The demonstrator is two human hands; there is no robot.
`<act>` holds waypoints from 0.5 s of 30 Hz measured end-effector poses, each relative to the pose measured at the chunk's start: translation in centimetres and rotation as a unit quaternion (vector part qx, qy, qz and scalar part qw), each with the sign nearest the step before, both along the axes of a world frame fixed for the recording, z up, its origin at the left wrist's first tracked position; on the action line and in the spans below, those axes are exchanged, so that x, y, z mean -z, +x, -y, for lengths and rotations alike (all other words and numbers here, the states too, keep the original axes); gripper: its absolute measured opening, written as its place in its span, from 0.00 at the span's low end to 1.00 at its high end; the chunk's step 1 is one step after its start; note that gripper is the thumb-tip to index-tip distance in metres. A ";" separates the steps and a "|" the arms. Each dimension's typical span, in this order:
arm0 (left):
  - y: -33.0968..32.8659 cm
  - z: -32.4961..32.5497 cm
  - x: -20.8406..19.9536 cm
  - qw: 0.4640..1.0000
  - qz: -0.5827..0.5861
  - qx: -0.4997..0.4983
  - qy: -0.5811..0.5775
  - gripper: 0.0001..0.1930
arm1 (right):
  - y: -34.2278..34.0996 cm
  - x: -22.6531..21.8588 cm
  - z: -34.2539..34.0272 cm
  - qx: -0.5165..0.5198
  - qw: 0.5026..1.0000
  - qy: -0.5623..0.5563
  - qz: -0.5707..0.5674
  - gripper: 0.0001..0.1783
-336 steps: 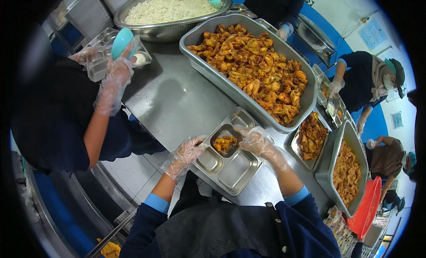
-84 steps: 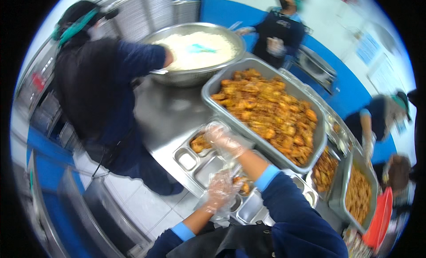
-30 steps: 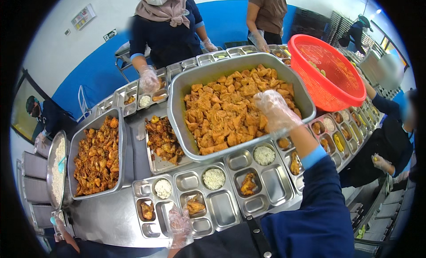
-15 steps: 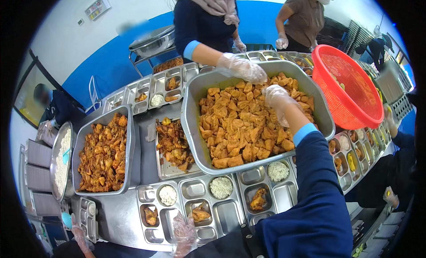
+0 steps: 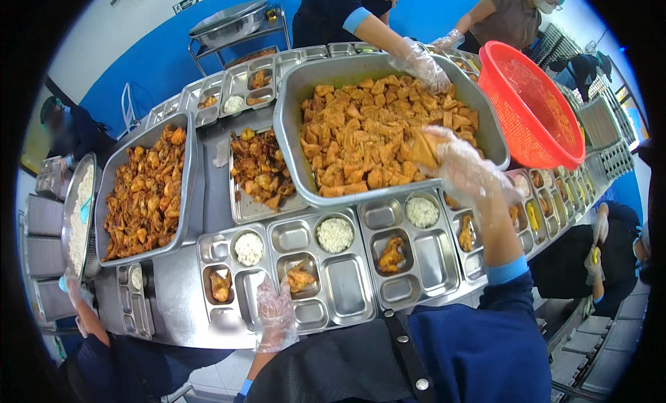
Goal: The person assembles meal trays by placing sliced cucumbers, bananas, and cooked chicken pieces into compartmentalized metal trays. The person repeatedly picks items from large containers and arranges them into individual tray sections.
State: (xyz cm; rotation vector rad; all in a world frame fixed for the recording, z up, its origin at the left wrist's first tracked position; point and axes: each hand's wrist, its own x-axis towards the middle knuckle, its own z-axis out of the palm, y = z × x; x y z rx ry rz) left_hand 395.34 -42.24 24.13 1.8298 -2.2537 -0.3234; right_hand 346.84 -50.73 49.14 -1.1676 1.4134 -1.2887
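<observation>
My right hand (image 5: 472, 168), in a clear plastic glove, is over the near right side of a large grey tub (image 5: 286, 136). Its fingers are closed around a piece of fried tofu (image 5: 420, 152); more brown tofu chunks (image 5: 361, 129) fill the tub. My gloved left hand (image 5: 276, 314) lies with fingers stretched out on the near edge of a steel compartment tray (image 5: 250, 285), holding nothing. That tray and the two steel trays (image 5: 347, 278) to its right hold white rice and a piece of chicken each. Their other compartments are bare.
Across the table a co-worker's gloved hand (image 5: 423, 66) reaches into the tub. A red plastic basket (image 5: 496, 98) stands to the right. On the left are a grey tub (image 5: 191, 195) of fried chicken, a steel tray (image 5: 243, 207) with chicken and a rice bowl (image 5: 91, 195). More filled trays line the right side.
My right hand has drawn back toward me from the middle of the tofu, with a piece in its fingers. The co-worker's hand has moved right. My left hand stays at the tray; the view has shifted.
</observation>
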 end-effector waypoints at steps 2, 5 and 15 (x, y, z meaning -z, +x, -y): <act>-0.5 0.0 -0.4 0.993 -0.078 -0.068 0.054 0.36 | 2.2 0.7 -3.6 -0.073 0.996 0.010 0.051 0.30; -1.4 0.2 -2.7 0.992 -0.101 -0.073 0.031 0.38 | 4.5 4.5 -6.7 -0.080 0.944 0.099 0.304 0.33; -15.1 7.6 -10.9 0.901 -0.247 0.356 -0.002 0.31 | 3.1 17.7 -4.2 -0.104 0.864 0.007 -0.492 0.23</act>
